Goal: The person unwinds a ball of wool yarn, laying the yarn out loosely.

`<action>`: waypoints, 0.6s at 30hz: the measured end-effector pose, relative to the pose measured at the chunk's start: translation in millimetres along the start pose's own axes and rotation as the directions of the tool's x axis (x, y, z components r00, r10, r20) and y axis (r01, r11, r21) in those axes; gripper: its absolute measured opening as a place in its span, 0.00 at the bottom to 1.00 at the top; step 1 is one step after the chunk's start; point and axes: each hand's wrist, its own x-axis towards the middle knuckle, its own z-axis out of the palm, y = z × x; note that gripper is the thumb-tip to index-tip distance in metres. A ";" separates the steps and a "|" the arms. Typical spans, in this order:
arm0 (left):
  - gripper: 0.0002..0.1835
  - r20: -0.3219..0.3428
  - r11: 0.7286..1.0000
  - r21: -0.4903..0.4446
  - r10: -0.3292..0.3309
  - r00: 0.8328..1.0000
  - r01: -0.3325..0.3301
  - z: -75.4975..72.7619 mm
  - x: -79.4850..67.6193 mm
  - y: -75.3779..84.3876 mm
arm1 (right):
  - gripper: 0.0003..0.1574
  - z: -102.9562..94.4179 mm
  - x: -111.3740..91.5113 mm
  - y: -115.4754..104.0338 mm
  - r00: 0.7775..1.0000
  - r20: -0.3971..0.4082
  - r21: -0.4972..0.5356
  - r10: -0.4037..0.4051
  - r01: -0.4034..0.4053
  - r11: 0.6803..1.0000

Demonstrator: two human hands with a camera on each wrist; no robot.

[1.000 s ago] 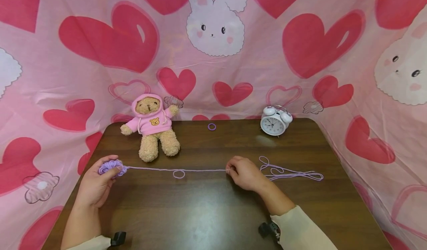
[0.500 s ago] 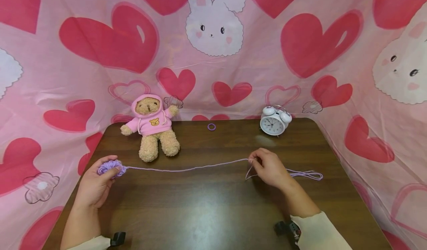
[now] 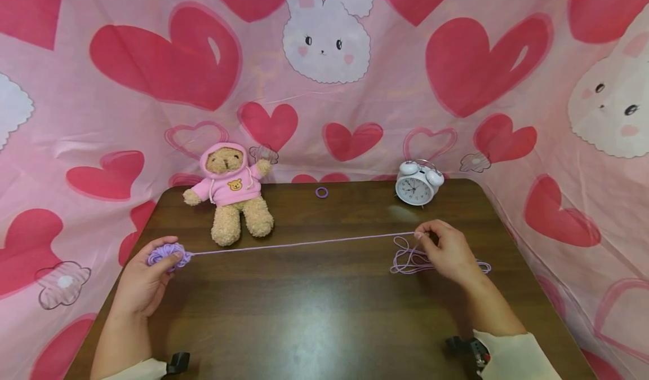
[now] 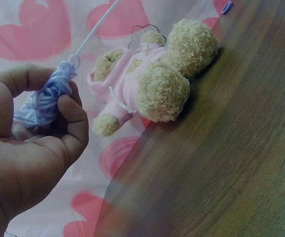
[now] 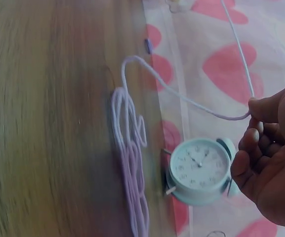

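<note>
A dark brown tabletop [image 3: 314, 216] with streaky wood grain has rounded far corners and side edges that spread apart toward the near side. Behind its far edge and along both its left and right edges hangs a pink cloth [image 3: 324, 112], softly creased, printed with red hearts [image 3: 172, 58] of several sizes, paler outlined hearts, white rabbit faces [image 3: 327, 47] and small flower-like shapes [image 3: 63, 284]. A pale, blurred patch of reflected light [image 3: 306, 318] lies toward the tabletop's near edge, around its middle.
</note>
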 end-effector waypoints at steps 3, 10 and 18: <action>0.16 0.012 1.000 -0.012 0.006 1.000 -0.006 -0.9 0.1 -0.3 | 0.03 -7.6 -2.1 3.6 1.000 -0.011 -0.011 0.020 -0.020 1.000; 0.16 0.017 1.000 -0.028 0.010 1.000 -0.010 -1.9 -0.7 -1.0 | 0.02 -20.5 -6.3 13.4 0.998 -0.043 -0.032 0.044 -0.045 0.998; 0.16 0.026 0.998 -0.053 0.027 0.999 -0.025 -4.7 -0.4 -3.1 | 0.05 -34.6 -14.3 26.7 0.993 -0.056 -0.072 0.103 -0.106 0.992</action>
